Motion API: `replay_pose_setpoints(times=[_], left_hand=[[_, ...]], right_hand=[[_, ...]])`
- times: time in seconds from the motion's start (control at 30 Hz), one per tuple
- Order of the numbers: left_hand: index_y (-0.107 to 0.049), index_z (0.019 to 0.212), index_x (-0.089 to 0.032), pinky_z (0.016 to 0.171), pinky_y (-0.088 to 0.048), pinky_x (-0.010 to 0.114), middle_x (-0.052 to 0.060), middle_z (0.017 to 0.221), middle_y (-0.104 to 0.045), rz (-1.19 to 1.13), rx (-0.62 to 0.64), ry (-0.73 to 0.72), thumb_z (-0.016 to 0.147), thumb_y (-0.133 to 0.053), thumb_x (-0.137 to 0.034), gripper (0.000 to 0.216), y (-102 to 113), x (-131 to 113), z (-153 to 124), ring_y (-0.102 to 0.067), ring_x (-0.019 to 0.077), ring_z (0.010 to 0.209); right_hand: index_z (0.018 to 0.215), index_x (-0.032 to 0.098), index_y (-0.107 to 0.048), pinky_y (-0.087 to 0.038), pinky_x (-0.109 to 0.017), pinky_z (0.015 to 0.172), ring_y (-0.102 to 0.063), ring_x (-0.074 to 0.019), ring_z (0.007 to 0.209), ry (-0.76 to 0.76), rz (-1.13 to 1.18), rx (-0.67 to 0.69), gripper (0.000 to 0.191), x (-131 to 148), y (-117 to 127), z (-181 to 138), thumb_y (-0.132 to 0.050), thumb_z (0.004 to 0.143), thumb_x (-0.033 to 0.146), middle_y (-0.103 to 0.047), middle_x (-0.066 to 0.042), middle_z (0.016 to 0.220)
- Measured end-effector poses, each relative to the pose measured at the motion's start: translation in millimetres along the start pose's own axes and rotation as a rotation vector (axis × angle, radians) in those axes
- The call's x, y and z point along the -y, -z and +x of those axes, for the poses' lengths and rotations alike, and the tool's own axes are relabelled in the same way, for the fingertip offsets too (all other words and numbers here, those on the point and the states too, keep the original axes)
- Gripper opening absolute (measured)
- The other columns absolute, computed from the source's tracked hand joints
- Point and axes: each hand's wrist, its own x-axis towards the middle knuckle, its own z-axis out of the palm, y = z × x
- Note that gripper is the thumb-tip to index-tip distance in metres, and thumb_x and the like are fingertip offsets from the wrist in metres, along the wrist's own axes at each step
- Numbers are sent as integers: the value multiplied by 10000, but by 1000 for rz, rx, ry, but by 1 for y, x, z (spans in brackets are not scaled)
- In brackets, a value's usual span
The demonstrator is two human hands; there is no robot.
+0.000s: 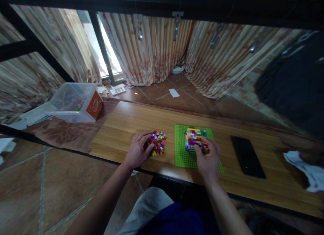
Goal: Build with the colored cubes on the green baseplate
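Note:
A heap of small toy bricks in many colours (158, 142) lies loose on the wooden table. Against its left side rests my left hand (138, 150), thumb and fingers apart and curved at the bricks. To the right, a green studded baseplate (180, 154) carries a multicoloured block of stacked toy bricks (193, 135). My right hand (209, 158) is over the block's near right part, its thumb and fingers bent onto the top. Its fingertips are closed in, and whatever sits between them is too small to make out.
A black phone-like slab (248, 156) lies right of the baseplate on the table (131, 118), with crumpled white paper or cloth (306, 171) farther right. A clear plastic bin (73, 101) with an orange label stands beyond the table's left end. A dark bar crosses overhead.

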Motion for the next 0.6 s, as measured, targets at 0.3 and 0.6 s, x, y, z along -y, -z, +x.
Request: replay_pose_setpoints(times=[0.3, 0.6], left_hand=[[-607, 1194, -207, 1064, -430, 488, 106, 1311, -612, -3, -8, 10, 916, -556, -373, 328, -3, 1, -1, -558, 260, 1213], [-601, 1207, -213, 1059, -431, 473, 96, 1299, -618, -12, -12, 8, 923, -555, -375, 331, -3, 1, -2, -563, 252, 1206]], right_hand=[[1124, 173, -655, -417, -493, 1019, -526, -282, 1163, 26, -29, 26, 403, -1, 6, 0, -608, 839, 453, -575, -146, 1208], [1014, 251, -685, -453, -434, 925, -602, -247, 1002, 362, -113, 106, 176, 40, 5, -39, -567, 924, 346, -672, -67, 1043]])
